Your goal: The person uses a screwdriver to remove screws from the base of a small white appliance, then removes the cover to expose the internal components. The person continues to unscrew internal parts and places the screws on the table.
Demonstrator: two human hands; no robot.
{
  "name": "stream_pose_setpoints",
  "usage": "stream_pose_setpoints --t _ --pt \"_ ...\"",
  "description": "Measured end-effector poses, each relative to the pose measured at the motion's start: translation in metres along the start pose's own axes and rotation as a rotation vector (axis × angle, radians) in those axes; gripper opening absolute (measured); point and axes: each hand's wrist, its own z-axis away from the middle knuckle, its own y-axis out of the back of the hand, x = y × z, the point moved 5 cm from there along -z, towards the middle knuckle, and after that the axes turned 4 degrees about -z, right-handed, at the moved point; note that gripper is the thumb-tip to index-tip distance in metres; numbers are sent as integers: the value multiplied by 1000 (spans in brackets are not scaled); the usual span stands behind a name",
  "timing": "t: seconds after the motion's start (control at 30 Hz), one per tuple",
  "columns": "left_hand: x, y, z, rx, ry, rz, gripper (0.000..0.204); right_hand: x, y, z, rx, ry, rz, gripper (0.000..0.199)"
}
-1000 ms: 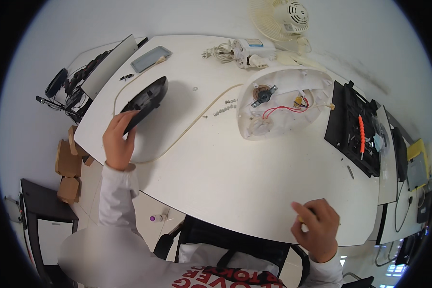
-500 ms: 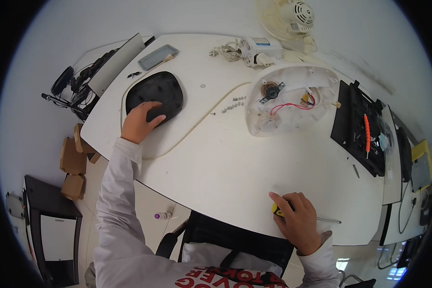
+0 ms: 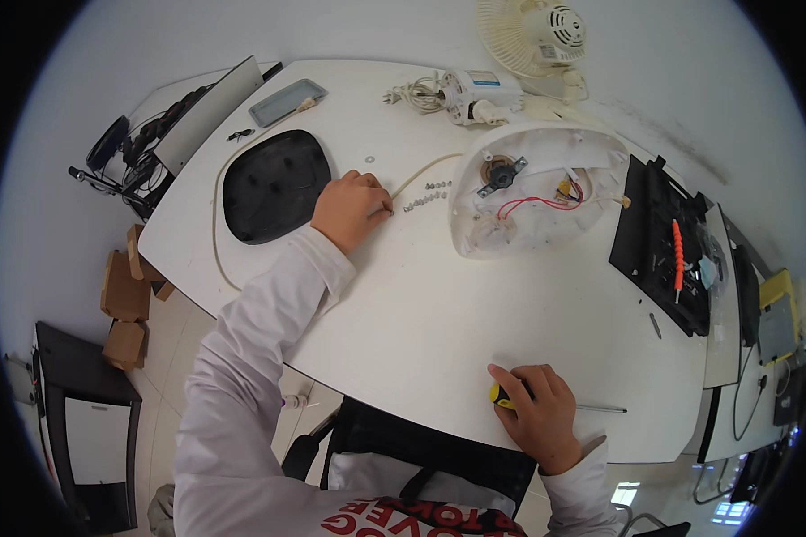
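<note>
Near edge of the surface point(image 3: 439, 313): the fingers of the right hand point(image 3: 539, 413) wrap the yellow-and-black handle of a screwdriver point(image 3: 501, 396), its shaft pointing right; stiff and probably light, it is best held by that thick handle. Farther in, the left hand point(image 3: 354, 210) has its fingers bunched low beside rows of small screws point(image 3: 425, 201); whether they pinch one cannot be told. The screws, hard and light, would likely roll and suit a fingertip pinch at the head. Just left of this hand lies a black cover point(image 3: 273, 188), apparently rigid, smooth plastic, best lifted by its rim. Right of the screws, a white housing point(image 3: 546, 224) shows its hollow side; it looks stiff, but the red wires point(image 3: 560, 208) inside seem fragile, making the rim the safer hold.
</note>
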Motion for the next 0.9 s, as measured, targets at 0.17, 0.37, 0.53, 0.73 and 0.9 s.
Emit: stream_pose_setpoints --t 0.17,0.37,0.53,0.73,0.9 --pt "4 -2 -2 130 -51 115 9 1 0 0 -2 -4 13 47" --pt "-2 1 1 187 63 321 10 0 -2 -1 -13 0 7 46" --pt "-7 -7 1 164 71 449 11 -1 -3 -1 -11 0 5 46" --pt "4 -9 1 82 52 359 11 -2 -2 -2 43 -3 9 43" --pt "8 -10 -6 67 60 319 9 -1 -2 -2 32 -6 5 42"
